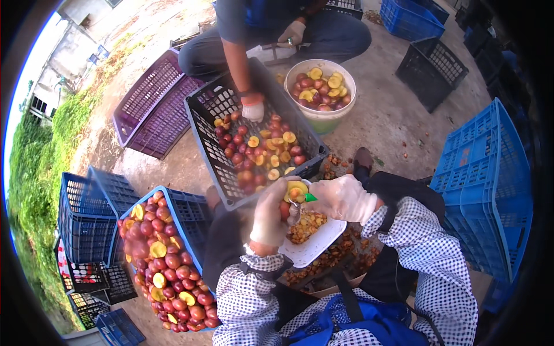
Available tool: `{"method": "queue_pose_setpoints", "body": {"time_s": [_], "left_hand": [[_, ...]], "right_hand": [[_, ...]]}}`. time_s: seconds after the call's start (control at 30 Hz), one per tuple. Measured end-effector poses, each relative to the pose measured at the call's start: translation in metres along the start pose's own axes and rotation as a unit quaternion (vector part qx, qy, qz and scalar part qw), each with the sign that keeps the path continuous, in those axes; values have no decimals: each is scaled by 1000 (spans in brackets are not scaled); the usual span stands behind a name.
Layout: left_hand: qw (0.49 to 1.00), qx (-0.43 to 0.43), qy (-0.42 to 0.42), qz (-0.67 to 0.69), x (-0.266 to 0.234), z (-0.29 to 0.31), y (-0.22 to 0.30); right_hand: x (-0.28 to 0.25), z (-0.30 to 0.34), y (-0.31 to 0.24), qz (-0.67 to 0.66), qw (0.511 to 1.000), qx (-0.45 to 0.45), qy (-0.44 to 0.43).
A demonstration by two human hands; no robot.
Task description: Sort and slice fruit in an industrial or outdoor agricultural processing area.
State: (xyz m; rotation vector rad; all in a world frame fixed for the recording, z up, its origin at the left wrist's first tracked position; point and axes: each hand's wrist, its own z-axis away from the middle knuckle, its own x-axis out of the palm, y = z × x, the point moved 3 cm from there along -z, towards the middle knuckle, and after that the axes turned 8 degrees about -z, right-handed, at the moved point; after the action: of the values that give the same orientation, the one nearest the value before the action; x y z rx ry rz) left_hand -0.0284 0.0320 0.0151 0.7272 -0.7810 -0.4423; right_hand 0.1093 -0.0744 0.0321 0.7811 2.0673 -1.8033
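Observation:
My left hand [270, 214], in a pale glove, is closed around a halved plum [296, 189] with its yellow cut face up. My right hand [349, 199], gloved too, grips a small pitting tool with a green handle [310, 197]; its metal end meets the cut fruit. Fingers partly hide the tool. Just below both hands, a white tray [300, 252] holds brown pits with bits of flesh [309, 228]. Beyond them stands a black crate [202, 124] with whole and halved red plums [254, 147]. At my left, a blue crate [190, 213] is heaped with plums [167, 268].
Across from me a co-worker's gloved hand [253, 109] reaches into the black crate. Beside it stands a white bucket [326, 118] of halved plums. A purple crate [153, 106], stacked blue crates [86, 210] and a tall blue crate [482, 179] stand around. Pits litter the ground.

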Motion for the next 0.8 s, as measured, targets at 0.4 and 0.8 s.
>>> {"method": "queue_pose_setpoints", "body": {"time_s": [0.4, 0.8], "left_hand": [[993, 51, -71, -75, 5, 7, 21], [982, 145, -39, -118, 3, -2, 5]], "right_hand": [[-11, 0, -4, 160, 981, -98, 38], [10, 8, -6, -123, 990, -6, 61]]}}
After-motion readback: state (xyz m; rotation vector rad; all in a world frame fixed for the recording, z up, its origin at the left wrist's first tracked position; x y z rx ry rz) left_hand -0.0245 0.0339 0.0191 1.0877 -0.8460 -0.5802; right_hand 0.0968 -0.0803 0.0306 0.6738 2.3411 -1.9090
